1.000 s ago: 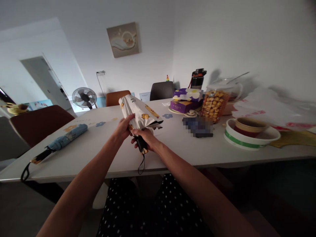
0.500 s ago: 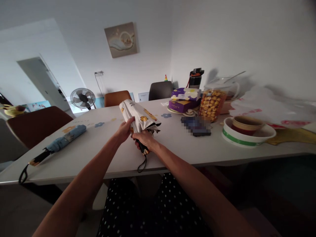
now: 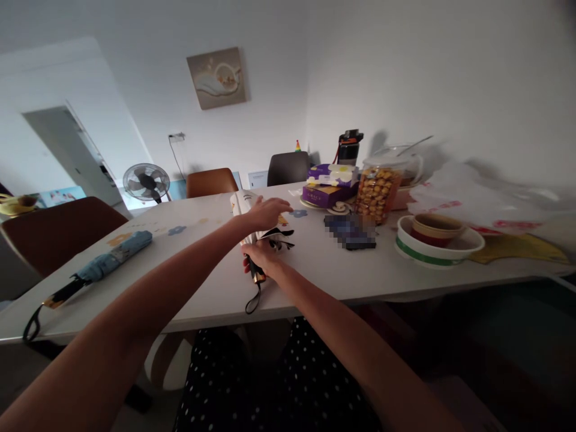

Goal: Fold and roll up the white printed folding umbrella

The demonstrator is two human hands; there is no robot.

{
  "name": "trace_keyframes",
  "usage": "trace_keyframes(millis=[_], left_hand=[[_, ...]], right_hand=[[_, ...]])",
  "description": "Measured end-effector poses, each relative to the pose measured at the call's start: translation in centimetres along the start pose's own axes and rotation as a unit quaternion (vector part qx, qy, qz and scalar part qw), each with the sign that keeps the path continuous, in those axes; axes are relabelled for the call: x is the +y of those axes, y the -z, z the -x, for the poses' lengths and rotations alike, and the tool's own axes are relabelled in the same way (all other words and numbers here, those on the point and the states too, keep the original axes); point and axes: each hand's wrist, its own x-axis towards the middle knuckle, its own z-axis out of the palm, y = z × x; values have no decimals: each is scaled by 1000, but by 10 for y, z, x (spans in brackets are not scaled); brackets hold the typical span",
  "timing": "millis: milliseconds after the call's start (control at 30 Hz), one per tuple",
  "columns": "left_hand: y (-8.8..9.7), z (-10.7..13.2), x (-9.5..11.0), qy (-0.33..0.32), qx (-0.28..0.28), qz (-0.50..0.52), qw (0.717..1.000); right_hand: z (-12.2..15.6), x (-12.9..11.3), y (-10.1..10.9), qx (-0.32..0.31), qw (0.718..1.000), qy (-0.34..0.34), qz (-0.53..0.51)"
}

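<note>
A white folding umbrella (image 3: 242, 204) with printed figures points away from me above the table, its canopy folded in loose flaps. My right hand (image 3: 262, 255) is closed around it where the canopy meets the black handle (image 3: 255, 273). A black wrist strap hangs from the handle's end. Across the top of the canopy lies my left hand (image 3: 267, 214), fingers stretched out to the right, hiding part of the fabric. Whether its palm presses on the cloth I cannot tell. On the left of the table rests a blue folded umbrella (image 3: 112, 255) with a black handle and strap.
To the right are a blurred dark object (image 3: 350, 232), purple tissue packs (image 3: 326, 195), a jar of yellow snacks (image 3: 377, 192), a black bottle (image 3: 350, 147), a white bowl (image 3: 420, 255) holding a brown one, and a plastic bag (image 3: 472, 198). Chairs (image 3: 211, 182) stand around the white table (image 3: 189, 294).
My left hand has left the canopy's left side and swung over its top to the right, fingers now extended. My right hand keeps its grip. The view has shifted slightly.
</note>
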Motion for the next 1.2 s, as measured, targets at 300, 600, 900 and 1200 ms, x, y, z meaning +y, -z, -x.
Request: trace_keyframes(millis=[300, 600, 900, 1200], left_hand=[[12, -26, -2, -15, -110, -119, 987], [68, 17, -17, -10, 190, 53, 980], [46, 116, -97, 108, 289, 75, 948], [-36, 171, -154, 196, 234, 187, 934]], right_hand=[[-10, 13, 0, 7, 996, 57, 67], [-5, 5, -1, 18, 1000, 9, -14], [-4, 3, 6, -16, 998, 13, -51], [-13, 3, 9, -96, 987, -17, -131]])
